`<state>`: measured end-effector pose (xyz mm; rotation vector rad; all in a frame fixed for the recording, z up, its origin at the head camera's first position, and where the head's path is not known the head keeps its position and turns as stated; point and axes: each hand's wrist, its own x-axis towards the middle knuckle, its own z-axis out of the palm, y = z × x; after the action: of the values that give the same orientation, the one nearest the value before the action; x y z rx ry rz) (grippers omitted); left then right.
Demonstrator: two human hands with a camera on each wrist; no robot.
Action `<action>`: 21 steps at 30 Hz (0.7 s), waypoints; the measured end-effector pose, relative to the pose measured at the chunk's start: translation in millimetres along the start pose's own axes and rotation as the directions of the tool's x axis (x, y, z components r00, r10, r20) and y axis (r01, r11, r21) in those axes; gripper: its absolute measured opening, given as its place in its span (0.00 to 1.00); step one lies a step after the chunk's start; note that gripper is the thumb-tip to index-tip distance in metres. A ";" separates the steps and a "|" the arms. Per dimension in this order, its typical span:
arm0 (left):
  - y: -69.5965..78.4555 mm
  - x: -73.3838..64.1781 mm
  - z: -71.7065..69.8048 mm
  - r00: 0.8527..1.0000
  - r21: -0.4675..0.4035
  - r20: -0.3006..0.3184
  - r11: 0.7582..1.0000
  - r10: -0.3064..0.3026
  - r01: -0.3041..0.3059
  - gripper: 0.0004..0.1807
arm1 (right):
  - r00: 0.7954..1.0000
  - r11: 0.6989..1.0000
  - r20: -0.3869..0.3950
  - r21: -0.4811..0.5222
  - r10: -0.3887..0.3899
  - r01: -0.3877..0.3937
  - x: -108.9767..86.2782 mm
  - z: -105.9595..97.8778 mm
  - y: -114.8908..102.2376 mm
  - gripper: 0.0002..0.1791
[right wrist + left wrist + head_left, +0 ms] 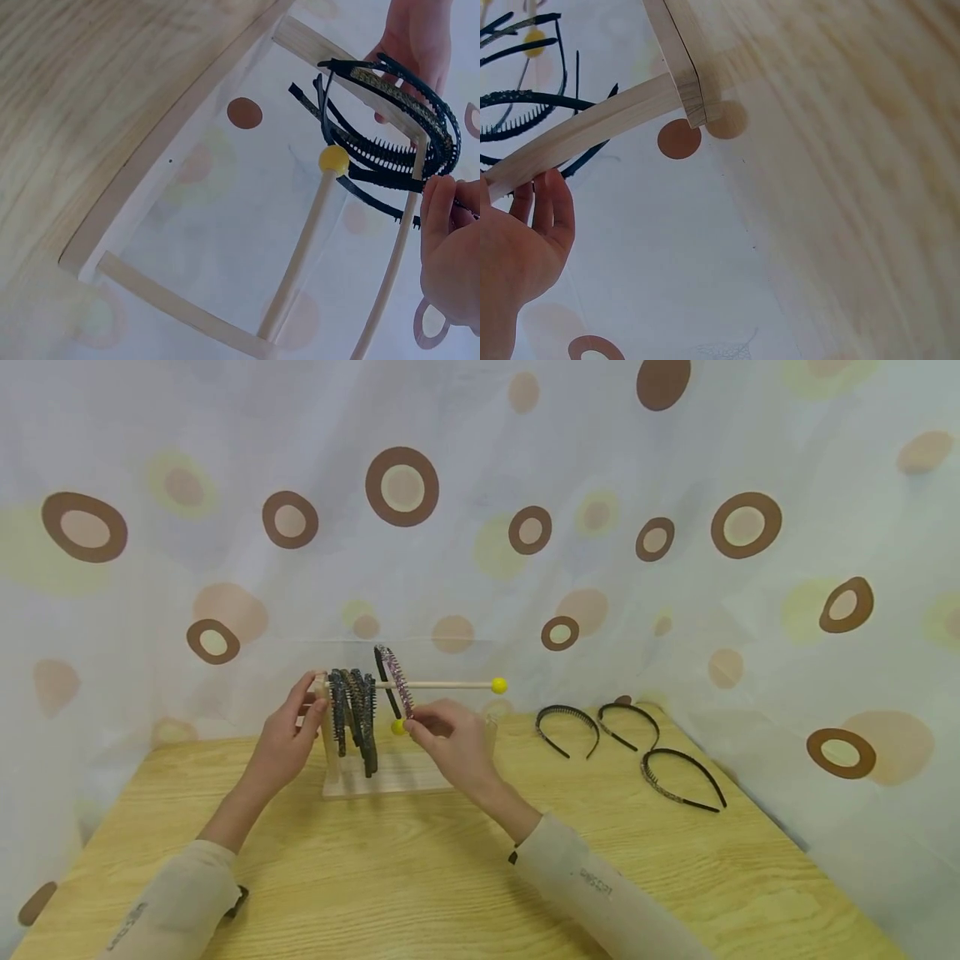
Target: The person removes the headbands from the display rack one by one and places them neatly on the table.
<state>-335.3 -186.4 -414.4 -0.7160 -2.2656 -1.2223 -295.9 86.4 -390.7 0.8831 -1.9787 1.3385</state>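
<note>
Head view: we see pale wood-grain table (420, 881); white sheet (465, 572) behind and to right, brown rings and dots. Left hand (283, 747) has fingers curled round upright (332, 764) of wooden rack (420, 777). Right hand (459, 747) pinches pink glittery headband (400, 681) around upper rod (453, 684). Three dark headbands (662, 788) lie on table, right side.

Left wrist view: fingers bent behind upright; table grain blurred.

Right wrist view: fingers closed at frame edge; sheet beyond yellow knob (334, 160).

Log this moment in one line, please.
Left hand: grips wooden upright | Right hand: pinches pink glittery headband | Upper rod: dark headbands hanging | Table: more headbands, right side
</note>
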 end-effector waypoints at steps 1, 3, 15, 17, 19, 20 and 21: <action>0.4 0.1 -0.2 1.000 0.004 -0.002 1.000 0.001 -0.001 0.30 | 1.000 1.000 -0.015 0.006 -0.014 0.014 1.3 -0.9 -0.4 0.07; 2.2 0.4 -1.0 1.000 0.008 -0.004 1.000 0.006 -0.006 0.30 | 0.998 0.999 -0.051 0.021 -0.040 0.041 4.5 -2.7 -2.4 0.06; 5.2 3.7 -2.2 1.000 0.031 -0.009 0.999 0.013 -0.012 0.30 | 0.980 0.989 -0.175 0.093 -0.099 0.116 17.6 -28.6 -46.1 0.05; 3.8 2.8 -1.4 1.000 0.030 0.000 1.000 0.009 -0.009 0.31 | 0.978 0.988 -0.186 0.103 -0.098 0.118 17.2 -31.2 -47.1 0.05; 2.0 1.7 -0.5 1.000 0.030 0.006 1.000 0.006 -0.006 0.31 | 0.976 0.986 -0.194 0.113 -0.098 0.121 16.6 -33.1 -45.8 0.05; 1.6 1.2 -0.3 1.000 0.029 0.007 1.000 0.004 -0.004 0.31 | 0.975 0.986 -0.200 0.114 -0.100 0.124 16.6 -34.0 -45.3 0.05; 1.3 0.9 -0.3 1.000 0.029 0.006 1.000 0.003 -0.003 0.31 | 0.973 0.985 -0.207 0.116 -0.102 0.128 16.9 -35.1 -44.7 0.06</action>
<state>-335.1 -185.8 -412.9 -0.7130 -2.2815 -1.1846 -267.4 103.7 -341.7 0.8710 -1.6780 1.4408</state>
